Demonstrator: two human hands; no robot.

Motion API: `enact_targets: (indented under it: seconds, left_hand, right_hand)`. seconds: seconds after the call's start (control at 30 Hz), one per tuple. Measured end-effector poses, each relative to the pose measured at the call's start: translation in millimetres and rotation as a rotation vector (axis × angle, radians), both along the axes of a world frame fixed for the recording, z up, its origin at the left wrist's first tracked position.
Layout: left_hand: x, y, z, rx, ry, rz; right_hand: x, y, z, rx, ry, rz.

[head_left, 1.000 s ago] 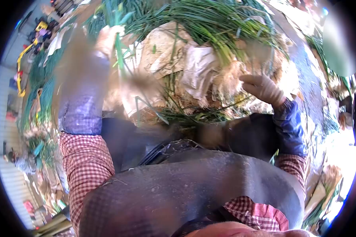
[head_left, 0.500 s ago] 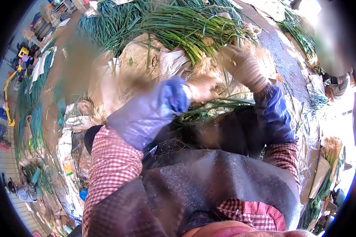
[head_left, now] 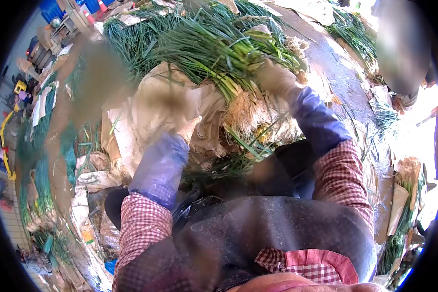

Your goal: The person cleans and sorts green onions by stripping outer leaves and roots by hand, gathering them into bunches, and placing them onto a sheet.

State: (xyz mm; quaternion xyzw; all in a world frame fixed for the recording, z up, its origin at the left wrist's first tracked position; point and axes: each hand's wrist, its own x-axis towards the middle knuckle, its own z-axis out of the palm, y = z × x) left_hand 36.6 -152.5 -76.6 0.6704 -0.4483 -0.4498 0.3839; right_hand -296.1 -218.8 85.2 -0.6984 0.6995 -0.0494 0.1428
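A large pile of long green onion-like plants (head_left: 199,46) lies across the top middle, with pale roots (head_left: 246,114) toward me. My right hand (head_left: 277,80), in a pale glove, is on the stalks above the roots, its fingers blurred and closed round some of them. My left hand (head_left: 189,129) is low over the beige cloth (head_left: 165,92), left of the roots; a smudge on the view and blur hide its fingers. Loose green leaves (head_left: 214,170) lie just in front of my knees.
More bundles lie at the left (head_left: 44,190), upper right (head_left: 353,36) and lower right (head_left: 404,214). A yellow frame (head_left: 5,141) stands at the far left. A dark apron (head_left: 277,228) covers my lap. Dirt spots blur parts of the view.
My left hand moved from the far upper left to the middle, then back left over the cloth. My right hand moved up and left onto the stalks. The view has shifted.
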Motion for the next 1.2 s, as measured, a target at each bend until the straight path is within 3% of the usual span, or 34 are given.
enact_targets:
  seconds: [0.07, 0.13, 0.3, 0.4, 0.43, 0.5, 0.53, 0.63, 0.67, 0.77, 0.8, 0.9, 0.97, 1.0, 1.03, 1.07, 1.13, 1.2]
  left_hand:
    - [3, -17, -10, -0.04, 0.007, 0.015]
    - [6, -36, -15, -0.103, 0.009, 0.02]
    - [39, -58, -36, -0.259, -0.076, -0.001]
    - [62, -61, -49, -0.528, -0.42, -0.214]
    - [61, -58, -43, -0.521, -0.387, -0.194]
    - [38, -51, -26, -0.298, 0.044, 0.232]
    - [32, -41, -11, -0.323, 0.168, 0.213]
    - [8, -10, 44, -0.318, 0.277, 0.188]
    - [8, -8, 49, -0.396, 0.086, 0.094]
    - [26, -22, 23, -0.331, 0.024, -0.09]
    - [33, -13, 30, -0.261, -0.177, -0.101]
    - [72, -12, -11, -0.152, -0.05, -0.033]
    - [88, 3, -7, -0.095, -0.044, 0.069]
    - [95, -1, -15, -0.026, -0.195, 0.162]
    - [99, 1, -17, -0.034, -0.199, 0.138]
    - [102, 4, -17, -0.043, -0.203, 0.114]
    - [78, 42, 44, -0.087, -0.24, 0.02]
    - [46, 79, 112, -0.094, -0.371, -0.425]
  right_hand:
    - [51, 46, 22, 0.043, 0.202, 0.09]
    - [63, 50, -5, 0.048, 0.289, 0.189]
    - [40, 37, -8, 0.012, 0.097, 0.123]
    - [-9, 16, -24, -0.161, -0.144, 0.055]
    - [-12, 18, -21, -0.142, -0.113, -0.009]
    - [-21, 28, -13, -0.137, -0.037, -0.045]
    - [-23, 33, -7, -0.124, 0.01, -0.023]
    - [-127, -32, -96, -0.128, 0.108, 0.099]
    - [-131, -26, -97, -0.158, 0.015, 0.072]
    - [-144, -42, -125, -0.307, 0.041, 0.071]
    - [-163, -62, -149, -0.279, 0.172, 0.117]
    - [-103, -17, -68, 0.07, 0.116, 0.08]
    - [-71, 7, -19, 0.178, 0.092, 0.075]
    - [-41, 42, 10, -0.054, 0.139, 0.012]
    - [-33, 50, 10, -0.056, 0.14, 0.009]
    - [-29, 56, 7, -0.327, 0.104, 0.11]
    - [-28, 59, 6, -0.598, 0.065, 0.204]
    - [-29, 54, 6, -0.685, 0.012, 0.313]
